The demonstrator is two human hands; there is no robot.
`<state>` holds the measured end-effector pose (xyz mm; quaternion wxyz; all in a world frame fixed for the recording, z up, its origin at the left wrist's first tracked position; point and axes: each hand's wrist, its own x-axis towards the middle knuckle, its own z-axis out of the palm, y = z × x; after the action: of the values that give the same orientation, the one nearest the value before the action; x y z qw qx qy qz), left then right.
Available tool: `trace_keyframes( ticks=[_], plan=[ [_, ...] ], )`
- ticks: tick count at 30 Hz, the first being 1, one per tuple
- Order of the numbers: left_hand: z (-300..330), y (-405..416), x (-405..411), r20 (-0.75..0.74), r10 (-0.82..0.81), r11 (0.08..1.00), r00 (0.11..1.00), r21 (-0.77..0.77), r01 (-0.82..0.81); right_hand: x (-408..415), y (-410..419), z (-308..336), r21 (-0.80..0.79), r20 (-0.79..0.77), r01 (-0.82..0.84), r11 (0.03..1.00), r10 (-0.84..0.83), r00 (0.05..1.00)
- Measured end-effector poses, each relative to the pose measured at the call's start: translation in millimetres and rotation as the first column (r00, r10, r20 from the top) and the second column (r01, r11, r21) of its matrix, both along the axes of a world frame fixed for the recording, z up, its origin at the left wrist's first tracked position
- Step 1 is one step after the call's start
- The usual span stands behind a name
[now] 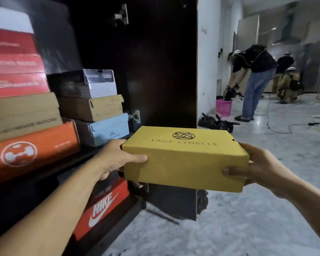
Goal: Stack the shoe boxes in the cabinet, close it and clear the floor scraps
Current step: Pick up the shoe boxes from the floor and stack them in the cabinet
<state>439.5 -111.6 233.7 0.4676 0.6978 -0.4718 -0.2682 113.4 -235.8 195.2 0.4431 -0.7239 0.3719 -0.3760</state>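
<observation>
I hold a yellow shoe box [185, 159] marked LACE LYNELLE in the air in front of the open dark cabinet. My left hand [116, 159] grips its left end, thumb across the front face. My right hand [257, 165] grips its right end, fingers curled under the front edge. Inside the cabinet, the upper shelf carries stacks: an orange box [31, 150] under a brown box [22, 115] and red boxes [15, 74], and a light blue box [103, 130] under a brown box [92, 108] and a grey box [87, 84]. A red Nike box [102, 207] lies on the lower level.
The cabinet door [155, 61] stands open behind the yellow box. Dark scraps [216, 122] lie on the marble floor beyond it, near a pink basket [224, 107]. Several people work at the back right, and cables [279, 130] trail across the floor.
</observation>
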Motion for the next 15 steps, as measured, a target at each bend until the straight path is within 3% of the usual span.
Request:
trace_keyframes(
  ticks=[5, 8, 15],
  plan=[
    [45, 33, 37, 0.064, 0.181, 0.978, 0.981, -0.120, -0.173, 57, 4, 53, -0.111, 0.023, -0.114, 0.987, 0.117, 0.993],
    [70, 52, 46, 0.140, 0.309, 0.936, 0.941, -0.222, -0.274, 87, 7, 82, -0.215, -0.005, -0.078, 0.974, 0.078, 0.997],
    [132, 88, 58, 0.229, 0.441, 0.843, 0.868, -0.438, -0.313, 142, 25, 142, -0.472, 0.086, -0.037, 0.881, 0.088, 0.992]
  ],
)
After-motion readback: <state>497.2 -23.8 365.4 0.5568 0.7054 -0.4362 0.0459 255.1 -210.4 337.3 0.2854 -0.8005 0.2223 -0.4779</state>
